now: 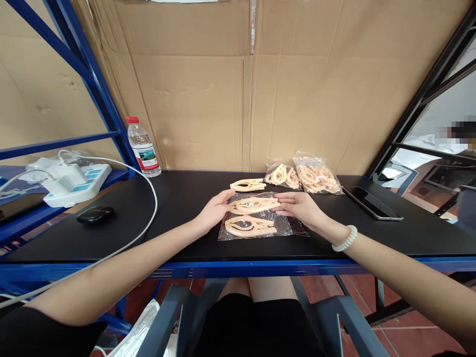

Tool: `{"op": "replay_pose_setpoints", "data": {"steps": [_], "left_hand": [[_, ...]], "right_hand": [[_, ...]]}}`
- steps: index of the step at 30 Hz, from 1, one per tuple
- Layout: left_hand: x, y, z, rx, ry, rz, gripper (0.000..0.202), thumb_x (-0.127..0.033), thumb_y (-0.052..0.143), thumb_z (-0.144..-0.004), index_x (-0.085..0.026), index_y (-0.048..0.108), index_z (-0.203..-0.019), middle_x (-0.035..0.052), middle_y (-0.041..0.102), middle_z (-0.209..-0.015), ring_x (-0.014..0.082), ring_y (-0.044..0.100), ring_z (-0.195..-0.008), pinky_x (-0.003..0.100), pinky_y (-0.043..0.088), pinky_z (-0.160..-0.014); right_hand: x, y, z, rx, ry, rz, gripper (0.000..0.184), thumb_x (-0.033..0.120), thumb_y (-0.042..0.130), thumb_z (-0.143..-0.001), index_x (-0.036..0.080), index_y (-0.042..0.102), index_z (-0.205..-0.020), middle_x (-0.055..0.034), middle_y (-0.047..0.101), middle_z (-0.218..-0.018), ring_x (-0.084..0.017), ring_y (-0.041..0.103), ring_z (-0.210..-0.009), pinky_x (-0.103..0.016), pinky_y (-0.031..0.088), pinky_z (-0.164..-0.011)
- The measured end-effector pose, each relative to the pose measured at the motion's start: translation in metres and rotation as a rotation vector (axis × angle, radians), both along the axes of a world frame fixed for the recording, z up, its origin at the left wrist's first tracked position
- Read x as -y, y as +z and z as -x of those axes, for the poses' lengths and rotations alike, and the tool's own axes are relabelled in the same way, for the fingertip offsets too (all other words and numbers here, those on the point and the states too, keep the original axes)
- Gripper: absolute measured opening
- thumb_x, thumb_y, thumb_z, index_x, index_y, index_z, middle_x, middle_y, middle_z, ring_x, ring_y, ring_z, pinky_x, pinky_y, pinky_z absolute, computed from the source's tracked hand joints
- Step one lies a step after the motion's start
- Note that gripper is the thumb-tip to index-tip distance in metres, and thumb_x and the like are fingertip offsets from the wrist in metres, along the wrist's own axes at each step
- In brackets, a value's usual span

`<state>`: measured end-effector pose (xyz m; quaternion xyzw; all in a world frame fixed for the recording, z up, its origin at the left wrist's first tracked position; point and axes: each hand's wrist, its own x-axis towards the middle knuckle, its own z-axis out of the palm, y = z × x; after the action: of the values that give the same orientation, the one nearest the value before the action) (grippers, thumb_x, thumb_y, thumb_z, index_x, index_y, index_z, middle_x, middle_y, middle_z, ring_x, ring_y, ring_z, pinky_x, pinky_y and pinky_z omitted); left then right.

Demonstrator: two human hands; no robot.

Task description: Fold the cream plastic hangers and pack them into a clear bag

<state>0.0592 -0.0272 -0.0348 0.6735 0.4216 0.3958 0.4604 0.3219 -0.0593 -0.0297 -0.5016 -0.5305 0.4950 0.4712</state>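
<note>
Presently, head view, clock read with the middle hanger at the dial's centre and twelve away from the wearer.

Item: peach folding hanger (256,204), over the black tabletop (186,238); whether inside or upon the clear plastic bag (288,228) cannot be told.
Item: left hand (215,210), at nine, fingertips touching the hanger's left end; whether closed on it, cannot tell.
Item: right hand (301,206), at three, white beaded bracelet (345,240) at the wrist, fingertips touching the right end; firmness of grip likewise unclear.
Item: second peach hanger (243,226), between six and seven, near the first.
Item: cream hanger (247,185), at eleven, lying loose.
Item: small bag of hangers (284,176), between one and two; larger bag of hangers (316,176), at two, just beside it.
Item: dark-screened device (370,202), at three, beyond the right hand.
Item: water bottle (143,148), red cap, at ten, well apart.
</note>
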Motion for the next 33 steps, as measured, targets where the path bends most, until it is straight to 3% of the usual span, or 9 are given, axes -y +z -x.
{"op": "replay_pose_setpoints", "data": {"steps": [5, 8, 16, 21, 26, 30, 33], "left_hand": [[0.001, 0.002, 0.000, 0.004, -0.012, -0.003, 0.072, -0.013, 0.054, -0.063, -0.015, 0.049, -0.134, 0.0120, 0.042, -0.150, 0.0268, 0.033, -0.141, 0.044, 0.023, -0.119], [0.002, 0.003, 0.001, 0.002, -0.030, -0.020, 0.070, -0.011, 0.051, -0.063, -0.017, 0.050, -0.133, 0.0099, 0.045, -0.148, 0.0251, 0.036, -0.140, 0.045, 0.024, -0.118], [-0.001, 0.001, 0.003, -0.087, -0.067, -0.058, 0.071, -0.010, 0.052, -0.062, -0.021, 0.052, -0.132, 0.0062, 0.049, -0.145, 0.0271, 0.042, -0.136, 0.044, 0.033, -0.114], [-0.003, 0.009, 0.012, -0.223, -0.152, -0.107, 0.060, -0.014, 0.060, -0.062, -0.023, 0.061, -0.122, 0.0040, 0.065, -0.127, 0.0290, 0.057, -0.120, 0.042, 0.044, -0.104], [-0.001, 0.018, 0.018, -0.310, -0.196, -0.173, 0.057, -0.020, 0.064, -0.066, -0.021, 0.061, -0.122, 0.0058, 0.064, -0.128, 0.0292, 0.059, -0.116, 0.042, 0.044, -0.103], [-0.001, 0.017, 0.018, -0.310, -0.202, -0.203, 0.056, -0.023, 0.064, -0.068, -0.021, 0.059, -0.124, 0.0059, 0.060, -0.133, 0.0282, 0.055, -0.122, 0.040, 0.042, -0.105], [-0.002, 0.014, 0.017, -0.289, -0.195, -0.205, 0.056, -0.024, 0.065, -0.069, -0.021, 0.058, -0.124, 0.0067, 0.060, -0.133, 0.0284, 0.054, -0.124, 0.041, 0.040, -0.107]], "right_hand": [[-0.016, -0.007, 0.007, 0.202, -0.029, -0.143, 0.022, 0.004, 0.071, -0.069, 0.016, 0.070, -0.087, -0.0091, 0.073, -0.093, -0.023, 0.072, -0.086, -0.038, 0.063, -0.081], [-0.019, -0.007, 0.011, 0.331, -0.046, -0.255, 0.022, 0.004, 0.070, -0.067, 0.017, 0.072, -0.085, -0.0070, 0.074, -0.090, -0.021, 0.071, -0.086, -0.038, 0.059, -0.086], [-0.016, -0.004, 0.016, 0.555, -0.010, -0.414, 0.013, 0.010, 0.068, -0.071, 0.019, 0.072, -0.079, -0.0045, 0.073, -0.079, -0.019, 0.069, -0.075, -0.032, 0.057, -0.075], [-0.017, -0.002, 0.011, 0.647, 0.046, -0.452, 0.023, 0.016, 0.070, -0.072, 0.018, 0.074, -0.095, -0.0047, 0.072, -0.079, -0.017, 0.065, -0.065, -0.030, 0.054, -0.069], [-0.021, -0.003, 0.006, 0.700, 0.126, -0.472, 0.031, 0.027, 0.068, -0.079, 0.017, 0.072, -0.108, -0.0029, 0.069, -0.074, -0.015, 0.061, -0.062, -0.027, 0.050, -0.063], [-0.024, -0.003, 0.007, 0.738, 0.177, -0.518, 0.036, 0.026, 0.067, -0.080, 0.017, 0.069, -0.115, 0.0000, 0.064, -0.067, -0.013, 0.055, -0.056, -0.025, 0.046, -0.060], [-0.025, -0.001, 0.011, 0.764, 0.204, -0.576, 0.032, 0.024, 0.069, -0.079, 0.018, 0.071, -0.111, 0.0003, 0.063, -0.067, -0.012, 0.053, -0.056, -0.024, 0.042, -0.059]]}}
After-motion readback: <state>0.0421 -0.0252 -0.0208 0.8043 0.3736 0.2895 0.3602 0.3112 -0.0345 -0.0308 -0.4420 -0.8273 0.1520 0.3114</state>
